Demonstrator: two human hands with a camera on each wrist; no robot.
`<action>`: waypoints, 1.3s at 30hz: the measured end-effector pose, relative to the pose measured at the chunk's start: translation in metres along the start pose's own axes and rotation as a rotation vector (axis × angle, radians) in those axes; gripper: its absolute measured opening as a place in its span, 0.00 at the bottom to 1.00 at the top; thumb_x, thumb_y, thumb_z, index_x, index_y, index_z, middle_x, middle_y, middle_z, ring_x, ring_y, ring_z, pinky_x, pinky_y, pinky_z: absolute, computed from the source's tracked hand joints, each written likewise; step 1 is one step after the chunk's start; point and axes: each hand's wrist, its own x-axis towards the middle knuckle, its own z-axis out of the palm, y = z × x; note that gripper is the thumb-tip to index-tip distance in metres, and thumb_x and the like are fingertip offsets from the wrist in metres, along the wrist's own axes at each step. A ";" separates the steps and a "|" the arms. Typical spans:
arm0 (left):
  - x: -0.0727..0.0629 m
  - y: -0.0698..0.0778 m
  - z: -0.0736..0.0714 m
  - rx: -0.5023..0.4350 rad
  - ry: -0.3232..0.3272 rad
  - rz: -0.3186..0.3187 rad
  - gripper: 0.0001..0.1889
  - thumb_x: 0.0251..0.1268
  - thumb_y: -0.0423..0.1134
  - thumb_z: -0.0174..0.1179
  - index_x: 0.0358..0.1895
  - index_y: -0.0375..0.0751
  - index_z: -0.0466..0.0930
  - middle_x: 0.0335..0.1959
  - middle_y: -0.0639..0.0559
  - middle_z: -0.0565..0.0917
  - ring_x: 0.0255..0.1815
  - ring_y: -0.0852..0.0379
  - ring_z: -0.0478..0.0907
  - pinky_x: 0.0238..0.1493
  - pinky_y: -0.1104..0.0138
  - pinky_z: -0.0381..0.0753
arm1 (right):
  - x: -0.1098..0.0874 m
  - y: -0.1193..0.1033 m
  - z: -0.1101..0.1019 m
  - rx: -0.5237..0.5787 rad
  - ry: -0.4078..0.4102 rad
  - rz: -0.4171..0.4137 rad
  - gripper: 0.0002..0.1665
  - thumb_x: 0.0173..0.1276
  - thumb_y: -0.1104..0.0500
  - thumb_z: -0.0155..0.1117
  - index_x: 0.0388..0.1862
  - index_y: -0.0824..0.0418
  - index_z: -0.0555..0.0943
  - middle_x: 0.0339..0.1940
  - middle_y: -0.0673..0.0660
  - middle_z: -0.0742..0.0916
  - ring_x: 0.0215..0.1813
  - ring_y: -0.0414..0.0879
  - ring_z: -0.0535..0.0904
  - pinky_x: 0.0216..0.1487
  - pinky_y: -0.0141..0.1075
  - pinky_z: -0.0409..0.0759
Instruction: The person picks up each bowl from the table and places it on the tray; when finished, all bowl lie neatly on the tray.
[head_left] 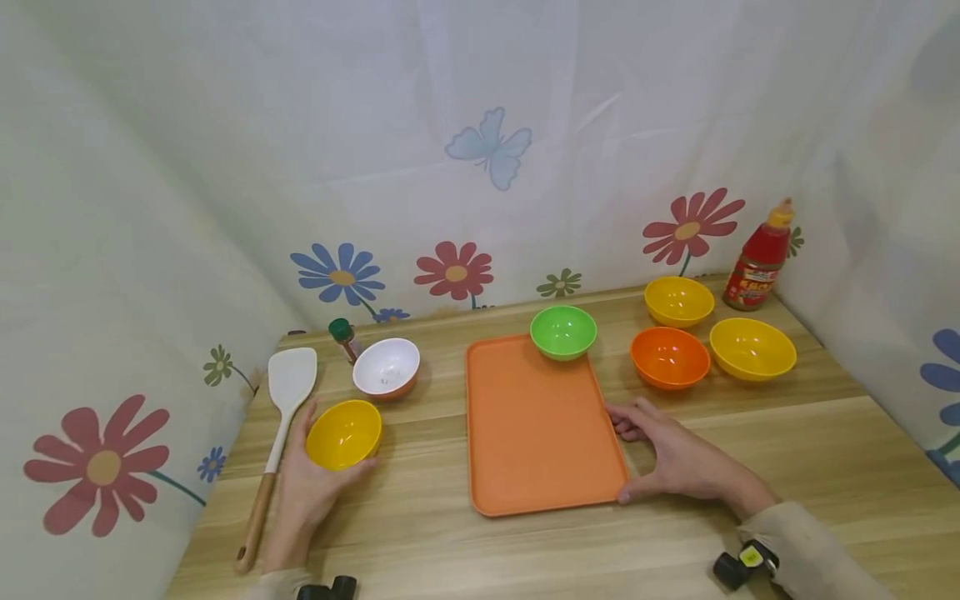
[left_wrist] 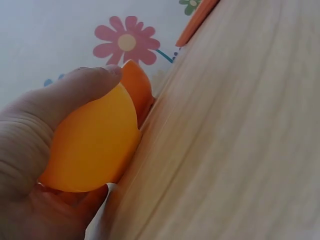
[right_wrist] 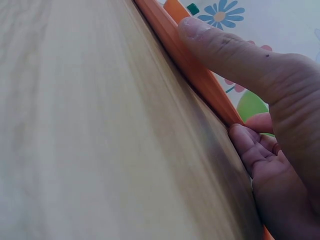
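Note:
My left hand (head_left: 303, 492) holds a small yellow bowl (head_left: 344, 435), thumb on its near right side and fingers around its left. In the left wrist view the yellow bowl (left_wrist: 95, 142) stands upright, its base at the wooden tabletop. An orange rectangular tray (head_left: 543, 433) lies flat in the middle. At its right edge is my right hand (head_left: 675, 458), thumb at the near corner and curled fingers further up the side. The right wrist view shows the thumb (right_wrist: 225, 47) on the tray's rim (right_wrist: 200, 80). A green bowl (head_left: 563, 333) overlaps the tray's far right corner.
Left of the yellow bowl lies a white spatula (head_left: 292, 383) with a wooden handle. Behind it stand a white-lined bowl (head_left: 386, 367) and a green-capped bottle (head_left: 343, 337). At right are an orange bowl (head_left: 670, 358), two yellow bowls (head_left: 752, 350) and a red sauce bottle (head_left: 757, 262).

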 end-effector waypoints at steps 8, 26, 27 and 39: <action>-0.001 0.000 0.000 -0.015 -0.003 -0.084 0.70 0.46 0.45 0.93 0.90 0.39 0.54 0.83 0.34 0.68 0.77 0.37 0.71 0.78 0.47 0.71 | 0.000 -0.001 -0.001 0.008 -0.001 0.012 0.74 0.51 0.32 0.92 0.89 0.57 0.66 0.69 0.53 0.77 0.70 0.51 0.82 0.76 0.48 0.81; -0.003 0.022 0.000 -0.138 0.049 -0.050 0.63 0.47 0.38 0.93 0.88 0.49 0.61 0.79 0.50 0.73 0.72 0.56 0.72 0.65 0.79 0.73 | -0.003 -0.003 -0.003 0.013 -0.007 -0.008 0.72 0.52 0.34 0.92 0.88 0.58 0.66 0.69 0.55 0.77 0.70 0.52 0.82 0.76 0.49 0.81; -0.003 0.024 0.000 -0.133 0.047 -0.050 0.63 0.47 0.38 0.92 0.88 0.48 0.61 0.80 0.50 0.73 0.72 0.55 0.72 0.66 0.78 0.73 | -0.003 -0.003 -0.003 0.014 -0.006 -0.008 0.72 0.52 0.34 0.92 0.88 0.58 0.66 0.69 0.55 0.77 0.70 0.52 0.82 0.76 0.49 0.81; 0.005 0.044 0.005 -0.096 0.019 0.006 0.62 0.50 0.43 0.92 0.88 0.49 0.62 0.80 0.51 0.74 0.74 0.53 0.73 0.69 0.68 0.76 | -0.001 -0.003 -0.002 0.023 -0.010 -0.005 0.72 0.52 0.34 0.92 0.89 0.58 0.66 0.70 0.55 0.76 0.71 0.52 0.81 0.77 0.51 0.80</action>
